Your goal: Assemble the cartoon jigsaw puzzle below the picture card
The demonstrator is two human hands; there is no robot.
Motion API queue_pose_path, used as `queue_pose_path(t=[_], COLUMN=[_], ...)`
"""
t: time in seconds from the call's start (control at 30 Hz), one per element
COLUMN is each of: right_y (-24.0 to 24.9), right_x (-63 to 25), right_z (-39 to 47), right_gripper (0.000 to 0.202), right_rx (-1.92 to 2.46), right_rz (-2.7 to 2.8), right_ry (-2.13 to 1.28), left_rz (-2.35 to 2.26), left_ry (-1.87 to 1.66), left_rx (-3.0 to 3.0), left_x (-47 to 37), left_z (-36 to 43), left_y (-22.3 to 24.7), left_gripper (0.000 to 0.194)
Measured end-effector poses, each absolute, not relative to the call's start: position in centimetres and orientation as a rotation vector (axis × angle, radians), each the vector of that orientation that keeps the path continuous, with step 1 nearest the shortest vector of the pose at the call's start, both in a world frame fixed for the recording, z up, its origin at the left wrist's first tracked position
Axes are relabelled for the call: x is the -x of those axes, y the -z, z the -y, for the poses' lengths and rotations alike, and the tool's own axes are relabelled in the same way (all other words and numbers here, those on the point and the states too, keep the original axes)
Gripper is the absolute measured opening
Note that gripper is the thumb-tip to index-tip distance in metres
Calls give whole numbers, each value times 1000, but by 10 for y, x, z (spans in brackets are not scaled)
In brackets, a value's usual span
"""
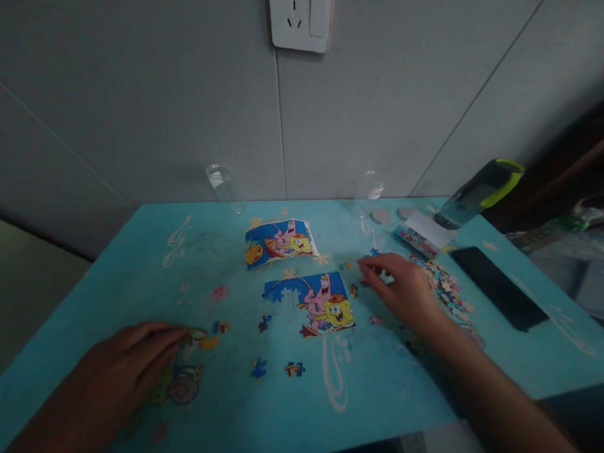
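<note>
"What is gripped?"
"That cannot be told: the right hand [400,281] is pinched, the left hand [126,359] half curled."
"And the puzzle [331,306]?"
"Between them, unfinished; pieces [294,369] are best matched to the picture [284,242] and seated unforced."

From the near side of the table [125,265], the one head-worn camera looks forward and down at close range over the left hand [126,362] and right hand [402,281], its view reaching across to the grey wall [187,101] along the far side
</note>
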State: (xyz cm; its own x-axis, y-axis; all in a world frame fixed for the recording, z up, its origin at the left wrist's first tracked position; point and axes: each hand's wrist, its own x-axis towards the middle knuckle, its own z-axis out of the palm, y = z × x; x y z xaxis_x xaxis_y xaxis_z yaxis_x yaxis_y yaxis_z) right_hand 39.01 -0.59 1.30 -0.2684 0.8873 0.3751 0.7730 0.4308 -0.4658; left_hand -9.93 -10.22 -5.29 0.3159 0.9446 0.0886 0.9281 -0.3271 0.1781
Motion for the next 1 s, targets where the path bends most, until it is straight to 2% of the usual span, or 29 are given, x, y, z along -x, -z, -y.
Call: queue_pose_path(t=[0.13,0.5,0.8,0.9,1.0], right_y=[2,21,2,-9,-16], right_x=[-415,-427,-414,-390,-358], right_z=[-15,-29,-21,-7,8], right_gripper=[29,33,30,36,30], right_rx=[1708,1850,1817,1716,1609], right_rz=[2156,2136,1902,1919,1805], right_ry=[-42,-118,-424,-581,-905], left_rz=[-1766,-1704,-1409,-1359,-1280], left_ry=[-290,-425,-220,-282,-436], left_rx=[-2445,-2504,-2841,-2870,-2869], left_x=[74,44,-20,-38,-44], left_z=[97,94,28,11,11], left_y=[40,26,-11,-5,6], left_gripper=[40,35,34,23,21])
